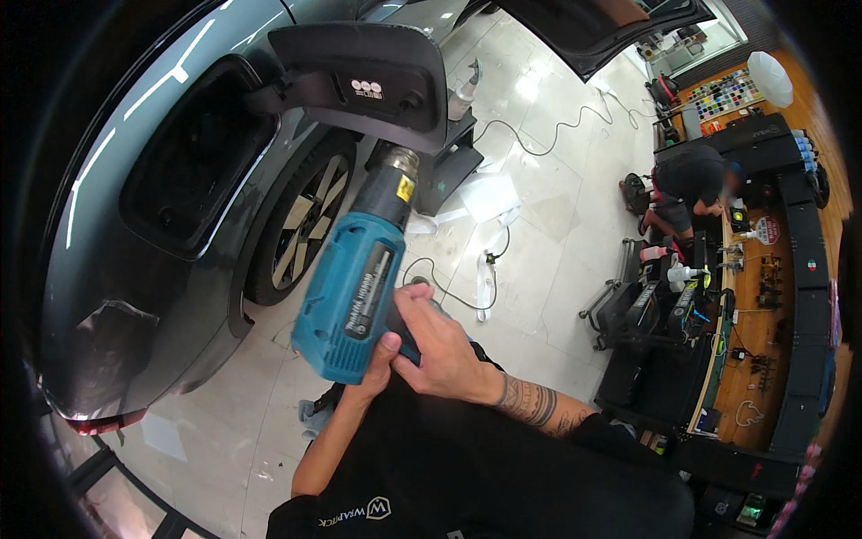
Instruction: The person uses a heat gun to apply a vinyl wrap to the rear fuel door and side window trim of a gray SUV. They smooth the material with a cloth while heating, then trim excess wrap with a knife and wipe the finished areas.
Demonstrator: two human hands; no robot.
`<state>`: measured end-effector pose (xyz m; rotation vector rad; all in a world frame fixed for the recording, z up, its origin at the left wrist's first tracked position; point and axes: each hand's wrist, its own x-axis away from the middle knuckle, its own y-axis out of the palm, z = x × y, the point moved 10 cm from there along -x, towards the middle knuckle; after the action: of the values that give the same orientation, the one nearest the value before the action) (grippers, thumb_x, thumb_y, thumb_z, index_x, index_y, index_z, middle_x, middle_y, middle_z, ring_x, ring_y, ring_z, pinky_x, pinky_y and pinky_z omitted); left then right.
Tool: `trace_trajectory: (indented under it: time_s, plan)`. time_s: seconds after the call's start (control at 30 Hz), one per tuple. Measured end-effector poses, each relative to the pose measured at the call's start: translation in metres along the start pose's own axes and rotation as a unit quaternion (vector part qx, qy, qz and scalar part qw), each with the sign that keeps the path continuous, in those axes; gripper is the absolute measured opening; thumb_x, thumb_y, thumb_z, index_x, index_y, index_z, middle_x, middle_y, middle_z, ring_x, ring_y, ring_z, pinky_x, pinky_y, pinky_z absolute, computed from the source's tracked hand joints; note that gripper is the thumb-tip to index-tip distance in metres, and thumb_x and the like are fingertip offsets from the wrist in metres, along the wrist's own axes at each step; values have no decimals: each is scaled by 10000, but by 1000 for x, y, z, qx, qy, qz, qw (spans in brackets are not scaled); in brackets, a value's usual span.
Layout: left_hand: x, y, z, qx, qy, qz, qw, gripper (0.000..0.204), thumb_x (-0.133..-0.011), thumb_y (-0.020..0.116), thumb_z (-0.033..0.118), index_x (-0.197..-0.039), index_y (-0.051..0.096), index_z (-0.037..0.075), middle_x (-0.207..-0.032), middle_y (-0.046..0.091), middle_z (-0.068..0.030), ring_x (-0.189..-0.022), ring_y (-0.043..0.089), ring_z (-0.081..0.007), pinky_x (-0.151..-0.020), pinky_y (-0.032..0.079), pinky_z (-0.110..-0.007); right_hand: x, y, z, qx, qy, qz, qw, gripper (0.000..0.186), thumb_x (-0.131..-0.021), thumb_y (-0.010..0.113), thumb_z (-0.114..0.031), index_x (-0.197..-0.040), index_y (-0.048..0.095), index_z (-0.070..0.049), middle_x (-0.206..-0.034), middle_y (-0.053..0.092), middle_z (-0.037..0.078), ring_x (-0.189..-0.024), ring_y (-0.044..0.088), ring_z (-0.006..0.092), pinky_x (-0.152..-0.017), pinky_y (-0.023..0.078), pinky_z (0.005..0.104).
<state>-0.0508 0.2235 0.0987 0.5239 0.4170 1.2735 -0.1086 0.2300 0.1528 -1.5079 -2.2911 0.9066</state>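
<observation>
A teal and black heat gun is in front of me, its metal nozzle pointing up, close to the lower edge of an opened flap. My right hand, at the end of a tattooed forearm, is wrapped round its dark handle. My left hand is at the rear of the gun, thumb up against it by the handle; its other fingers are mostly hidden. The flap hangs from a grey car, beside a dark recess in the body panel.
The car's wheel is below the flap. A spray bottle stands on a dark stand. Cables and pale sheets lie across the tiled floor. To the right, a person bends at a workbench near a cart with bottles.
</observation>
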Motion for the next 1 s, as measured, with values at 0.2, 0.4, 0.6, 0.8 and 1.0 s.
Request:
trace_trajectory:
  time_s: [0.2, 0.4, 0.6, 0.8, 1.0]
  plan:
    - [2, -62, 29, 78, 41, 91, 992, 622, -750, 684, 432, -1122, 449, -7, -892, 550, -121, -740, 602, -210, -680, 524, -351, 3, -35, 10, -15, -55, 18, 998, 595, -704, 721, -146, -1246, 497, -45, -1092, 471, 159, -940, 518, 281, -778, 449, 330]
    - [-6, -87, 79, 92, -20, 72, 993, 603, -735, 688, 393, -1080, 430, -30, -692, 483, -99, -451, 489, -165, -388, 451, -276, 27, -80, 133, 79, 102, 90, 988, 195, -787, 613, -81, -968, 606, -7, -740, 560, 110, -630, 570, 252, -590, 450, 343]
    - [-16, -82, 66, 76, -23, 61, 995, 560, -757, 666, 393, -1045, 436, -28, -679, 485, -100, -437, 489, -153, -370, 463, -261, 27, -88, 151, 94, 104, 95, 986, 160, -828, 584, -85, -963, 617, -8, -682, 536, 97, -562, 513, 219, -534, 410, 322]
    - [-28, -72, 48, 136, -32, 79, 987, 592, -724, 700, 384, -1019, 434, -54, -645, 486, -108, -421, 492, -169, -370, 458, -276, 25, -92, 179, 93, 102, 75, 988, 136, -832, 577, -78, -927, 638, -3, -676, 545, 106, -549, 505, 205, -539, 409, 314]
    - [-30, -67, 36, 165, -35, 112, 979, 588, -698, 721, 350, -1003, 444, -68, -631, 486, -121, -412, 492, -189, -376, 465, -294, -5, -111, 217, 39, 97, 56, 993, 120, -831, 563, -45, -912, 635, 8, -703, 580, 103, -570, 530, 182, -544, 422, 289]
